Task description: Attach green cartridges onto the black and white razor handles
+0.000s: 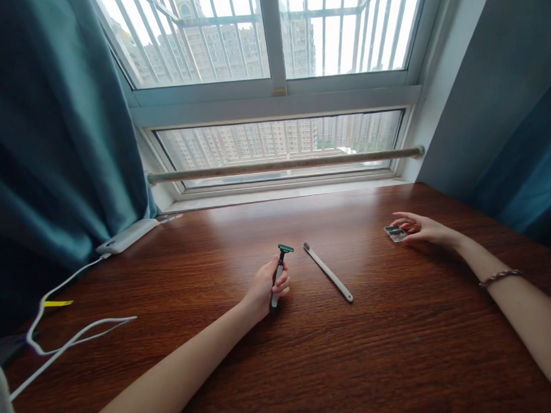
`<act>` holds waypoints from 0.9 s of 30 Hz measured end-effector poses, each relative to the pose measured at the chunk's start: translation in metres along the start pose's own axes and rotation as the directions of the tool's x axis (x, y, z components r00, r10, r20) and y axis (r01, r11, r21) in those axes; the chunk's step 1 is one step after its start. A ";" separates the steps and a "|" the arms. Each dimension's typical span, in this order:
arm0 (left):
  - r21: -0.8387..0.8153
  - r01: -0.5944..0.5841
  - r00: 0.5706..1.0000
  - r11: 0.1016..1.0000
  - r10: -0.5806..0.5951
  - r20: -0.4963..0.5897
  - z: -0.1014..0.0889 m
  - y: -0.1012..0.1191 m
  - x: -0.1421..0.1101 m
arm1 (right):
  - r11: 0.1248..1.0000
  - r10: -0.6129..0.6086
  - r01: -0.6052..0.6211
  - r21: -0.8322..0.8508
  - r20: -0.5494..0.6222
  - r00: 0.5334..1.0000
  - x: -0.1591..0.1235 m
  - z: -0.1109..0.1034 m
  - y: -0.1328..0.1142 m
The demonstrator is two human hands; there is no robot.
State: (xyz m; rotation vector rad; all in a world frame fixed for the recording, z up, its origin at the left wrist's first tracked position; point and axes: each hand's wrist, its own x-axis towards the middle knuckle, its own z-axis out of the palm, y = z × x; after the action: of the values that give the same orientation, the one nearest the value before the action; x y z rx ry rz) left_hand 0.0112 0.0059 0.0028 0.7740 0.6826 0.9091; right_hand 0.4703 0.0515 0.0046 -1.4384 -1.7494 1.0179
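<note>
My left hand (pixel 266 287) is closed round the handle of a razor (pixel 281 262), whose dark green head points away from me just above the wooden table (pixel 310 363). A pale toothbrush (pixel 327 271) lies slantwise on the table just right of the razor, untouched. My right hand (pixel 420 227) reaches to the far right, its fingers resting on a small clear pack of razor blades (pixel 395 232) that lies flat on the table. A beaded bracelet (pixel 497 276) sits on my right wrist.
A white power bank (pixel 127 235) lies at the table's back left, with white cables (pixel 71 337) trailing to the left edge. Teal curtains (pixel 48 131) hang on both sides. A window with bars and a rail (pixel 283 165) stands behind the table.
</note>
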 end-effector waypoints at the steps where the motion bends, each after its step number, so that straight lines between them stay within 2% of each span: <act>1: 0.000 -0.001 1.000 1.000 0.001 0.001 -0.001 0.000 0.000 | 1.000 0.002 -0.002 0.001 0.000 1.000 0.000 0.000 0.001; 10: -0.016 -0.002 1.000 1.000 0.002 0.021 -0.001 -0.001 0.001 | 0.999 0.026 -0.026 -0.034 0.010 1.000 -0.001 0.000 0.001; 19: 0.006 0.000 1.000 1.000 0.000 -0.011 0.003 0.000 -0.001 | 0.999 0.045 -0.045 -0.017 0.020 0.999 -0.002 -0.005 0.007; 21: 0.020 0.000 1.000 1.000 0.000 -0.006 0.004 0.000 -0.001 | 0.994 0.049 -0.053 -0.092 -0.041 0.998 0.001 -0.002 0.002; 23: 0.042 0.004 1.000 0.999 -0.004 0.004 0.004 0.000 -0.001 | 0.979 0.030 -0.073 -0.189 -0.219 0.975 0.004 0.011 -0.012; 25: 0.061 0.003 1.000 0.998 -0.004 0.016 0.004 -0.001 -0.001 | 0.969 -0.052 -0.053 -0.242 -0.409 0.911 0.006 0.037 -0.034; 26: 0.067 -0.002 1.000 0.998 0.000 0.024 0.004 -0.001 -0.001 | 0.969 -0.094 -0.019 -0.246 -0.438 0.894 0.005 0.055 -0.048; 27: 0.073 -0.008 0.999 0.997 0.006 0.034 0.004 -0.001 -0.001 | 0.968 -0.123 0.020 -0.251 -0.404 0.907 0.002 0.076 -0.062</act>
State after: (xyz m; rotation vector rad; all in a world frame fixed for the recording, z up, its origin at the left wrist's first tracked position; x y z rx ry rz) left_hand 0.0143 0.0031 0.0040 0.8553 0.6873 0.8793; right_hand 0.3755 0.0355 0.0211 -1.5874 -1.6282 0.4194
